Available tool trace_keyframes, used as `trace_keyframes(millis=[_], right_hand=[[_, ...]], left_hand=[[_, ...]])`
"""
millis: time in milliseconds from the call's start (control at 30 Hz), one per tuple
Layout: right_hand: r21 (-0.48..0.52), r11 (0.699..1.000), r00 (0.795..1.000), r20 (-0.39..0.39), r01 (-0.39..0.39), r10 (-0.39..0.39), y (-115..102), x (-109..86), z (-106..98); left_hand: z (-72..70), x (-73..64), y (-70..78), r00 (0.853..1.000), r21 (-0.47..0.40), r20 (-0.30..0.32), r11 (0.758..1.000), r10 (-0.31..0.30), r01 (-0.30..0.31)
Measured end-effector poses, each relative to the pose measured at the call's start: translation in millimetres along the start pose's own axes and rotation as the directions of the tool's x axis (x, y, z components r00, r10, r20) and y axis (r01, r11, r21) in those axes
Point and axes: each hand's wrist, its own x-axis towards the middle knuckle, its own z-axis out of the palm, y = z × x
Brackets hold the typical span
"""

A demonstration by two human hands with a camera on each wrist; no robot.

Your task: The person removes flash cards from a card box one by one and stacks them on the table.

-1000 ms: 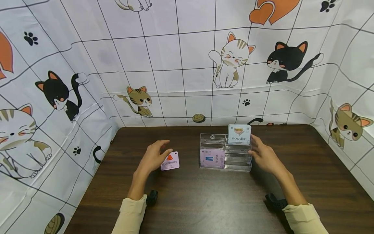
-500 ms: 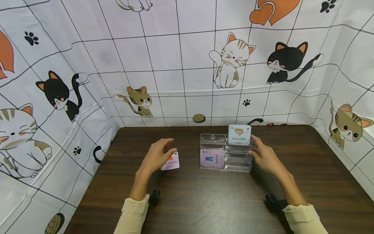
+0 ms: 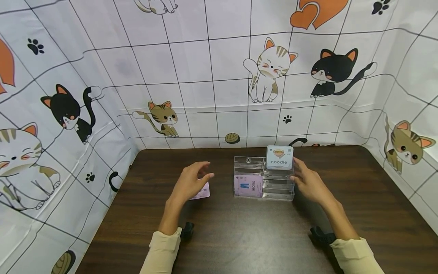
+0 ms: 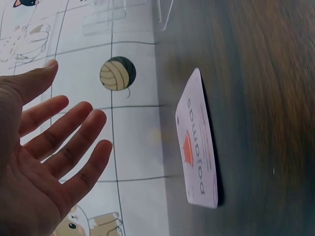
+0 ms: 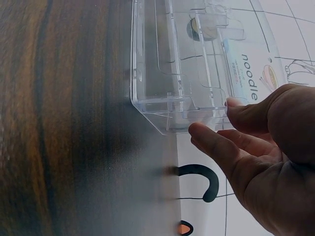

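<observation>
Pajamas card [image 4: 198, 142] under L hand [image 3: 189, 183] fingers, spread apart: prob. reach step, next needs lowering + pinch. Clear rack [image 3: 278, 195] at R hand [image 3: 310, 184] fingertips; can't tell if clamped.

Lilac on the pajamas card [image 4: 198, 147]; pale blue on the noodle card [image 3: 279, 157]; wood-grained brown on the table [image 3: 239, 232]; black-gridded white on the backdrop [image 3: 191, 64] at twelve o'clock.

"noodle" upright on pale-blue, square, round-cornered card [image 3: 279, 156]; "jeans" turned sideways on lilac rectangular card [image 3: 248, 185]; "pajamas", partly covered in head view, on pinkish-lilac round-cornered card [image 4: 198, 142].
</observation>
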Motion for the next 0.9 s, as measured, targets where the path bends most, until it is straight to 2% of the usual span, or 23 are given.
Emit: trace_keyframes(millis=[500,900], right_hand=[[0.001,1.0,1.0,-0.01,0.025,-0.025,-2.3,0.0,-1.0],[-0.001,0.999,0.999,-0.019,0.036,-0.036,-0.2,-1.8,0.1]], left_hand=[[14.2,4.7,14.1,0.997,-0.013,-0.018,0.997,0.079,-0.079],[26.7,13.1,26.7,0.995,-0.033,-0.008,0.994,0.102,-0.102]])
